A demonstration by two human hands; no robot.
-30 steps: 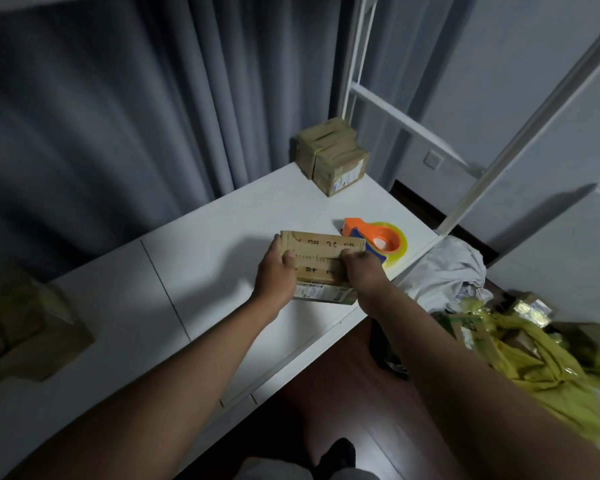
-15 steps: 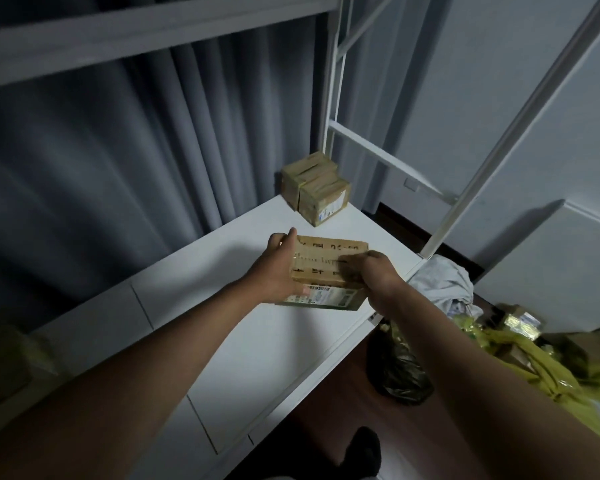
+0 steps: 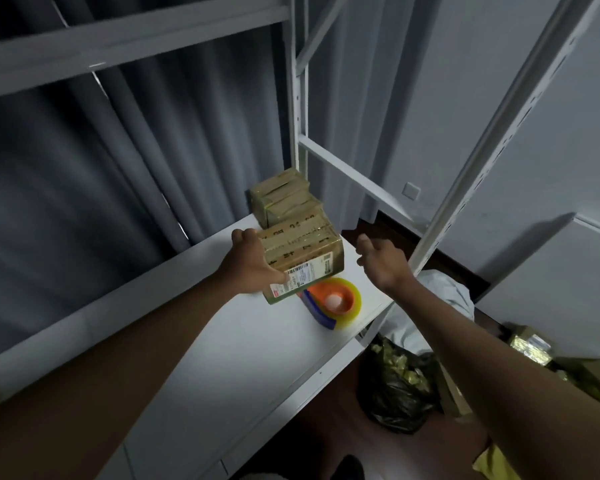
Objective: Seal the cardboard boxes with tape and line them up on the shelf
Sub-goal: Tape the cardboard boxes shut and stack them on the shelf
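Observation:
A taped cardboard box (image 3: 302,251) with a white label on its near face hangs tilted over the white shelf board (image 3: 250,348). My left hand (image 3: 250,265) grips its left side, thumb at the far top edge. My right hand (image 3: 381,261) is off the box, a short way to its right, with fingers spread and holding nothing. Two sealed boxes (image 3: 284,195) stand side by side at the shelf's back right corner, just behind the held box. An orange and yellow tape dispenser (image 3: 333,301) lies on the shelf, partly under the held box.
White shelf uprights (image 3: 482,150) and a crossbar (image 3: 354,178) frame the right end. An upper shelf board (image 3: 118,53) runs overhead. Dark curtains hang behind. On the floor to the right lie a black bag (image 3: 395,386), a white cloth (image 3: 447,299) and yellow wrapping.
The box has moved back and right toward the two boxes in the corner. My right hand has let go of it and drawn off to the right. My left hand still holds it.

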